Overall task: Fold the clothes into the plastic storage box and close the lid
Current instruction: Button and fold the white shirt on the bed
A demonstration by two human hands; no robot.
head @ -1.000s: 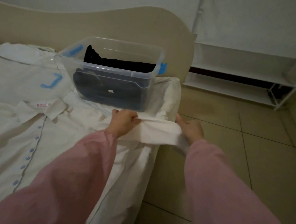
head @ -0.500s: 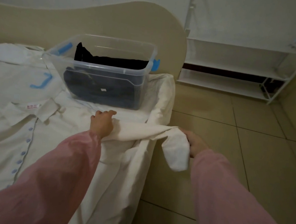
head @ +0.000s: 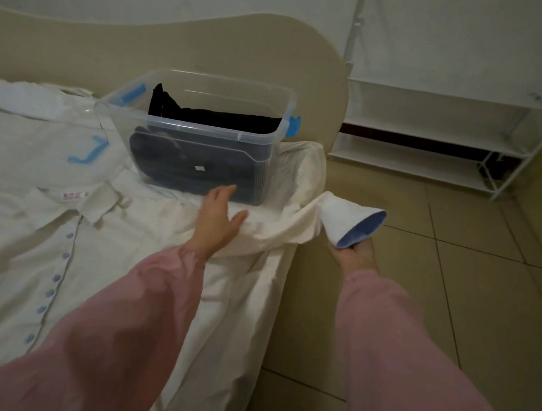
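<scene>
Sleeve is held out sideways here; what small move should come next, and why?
Probably swing the right hand leftward to lay the sleeve across the shirt. The sleeve stretches past the bed edge, and the left hand lies flat at its shoulder.

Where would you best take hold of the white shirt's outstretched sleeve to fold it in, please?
Take the cuff, coming from the floor side: the sleeve stretches out past the bed edge, its blue-lined opening facing outward. The right hand pinches it there from below, while the left hand lies flat on its upper part as an anchor.
</scene>
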